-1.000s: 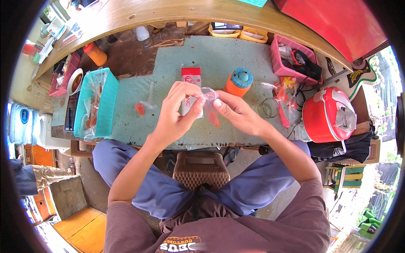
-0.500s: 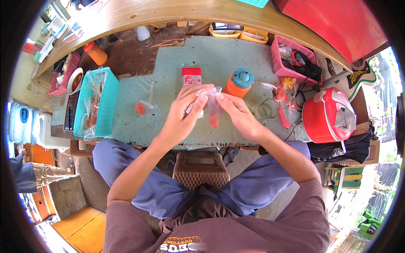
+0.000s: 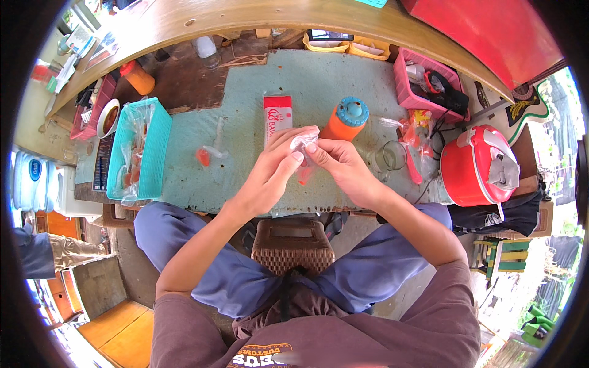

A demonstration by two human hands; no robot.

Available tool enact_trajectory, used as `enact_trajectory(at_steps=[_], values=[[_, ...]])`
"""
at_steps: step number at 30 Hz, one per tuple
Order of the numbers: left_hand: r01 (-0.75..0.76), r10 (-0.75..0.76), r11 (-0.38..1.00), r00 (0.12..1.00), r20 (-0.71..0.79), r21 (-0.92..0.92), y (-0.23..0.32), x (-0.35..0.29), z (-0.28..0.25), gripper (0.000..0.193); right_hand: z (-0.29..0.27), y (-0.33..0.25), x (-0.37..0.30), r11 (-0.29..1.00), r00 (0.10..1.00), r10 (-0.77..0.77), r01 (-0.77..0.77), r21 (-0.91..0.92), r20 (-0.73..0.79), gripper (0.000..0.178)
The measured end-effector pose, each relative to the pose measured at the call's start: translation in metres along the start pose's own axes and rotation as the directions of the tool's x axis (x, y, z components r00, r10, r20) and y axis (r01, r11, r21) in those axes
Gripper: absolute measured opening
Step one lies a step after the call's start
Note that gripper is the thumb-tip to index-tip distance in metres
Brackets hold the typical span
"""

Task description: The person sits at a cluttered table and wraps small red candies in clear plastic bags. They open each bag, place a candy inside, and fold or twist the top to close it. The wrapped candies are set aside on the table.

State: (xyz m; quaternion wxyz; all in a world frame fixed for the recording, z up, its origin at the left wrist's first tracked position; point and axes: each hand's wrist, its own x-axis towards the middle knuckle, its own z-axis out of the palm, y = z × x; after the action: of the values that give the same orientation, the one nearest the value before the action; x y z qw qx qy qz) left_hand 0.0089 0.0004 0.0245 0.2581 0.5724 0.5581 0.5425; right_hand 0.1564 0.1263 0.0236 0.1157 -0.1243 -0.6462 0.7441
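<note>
Both hands meet above the front middle of the table, pinching the gathered top of a small clear plastic bag (image 3: pixel 304 161). Some orange-red sauce shows in the bag's lower end, which hangs between them. My left hand (image 3: pixel 277 167) grips the bag's neck from the left, thumb against fingers. From the right, my right hand (image 3: pixel 345 167) has its thumb and fingers closed on the same plastic. Just beyond the hands lie a red and white packet (image 3: pixel 278 113) and an orange squeeze bottle (image 3: pixel 347 120) with a blue cap. A tied bag of red sauce (image 3: pixel 204 156) rests to the left.
A turquoise basket (image 3: pixel 161 147) with filled bags stands at the left. On the right are a glass (image 3: pixel 392 156), a pink basket (image 3: pixel 402 76) and a red cooler jug (image 3: pixel 469 165). A wooden shelf (image 3: pixel 257 17) spans the far side; a brown stool (image 3: pixel 291 248) is below the table edge.
My hands have drawn closer together at the bag's top, and the right fingers have curled in around it. More of the red and white packet is visible.
</note>
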Motion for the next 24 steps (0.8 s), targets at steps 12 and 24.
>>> enact_trajectory(at_steps=[12,24], values=[[0.313,-0.292,0.742,0.947,0.135,-0.592,-0.006,0.000,0.004,0.034,0.004,0.001,-0.004,0.997,0.996,0.070,-0.068,-0.031,0.057,0.047],[0.447,-0.507,0.249,0.816,0.277,-0.859,-0.012,-0.007,0.001,0.019,0.011,0.012,-0.002,0.987,0.988,0.145,-0.148,0.068,0.045,0.047]])
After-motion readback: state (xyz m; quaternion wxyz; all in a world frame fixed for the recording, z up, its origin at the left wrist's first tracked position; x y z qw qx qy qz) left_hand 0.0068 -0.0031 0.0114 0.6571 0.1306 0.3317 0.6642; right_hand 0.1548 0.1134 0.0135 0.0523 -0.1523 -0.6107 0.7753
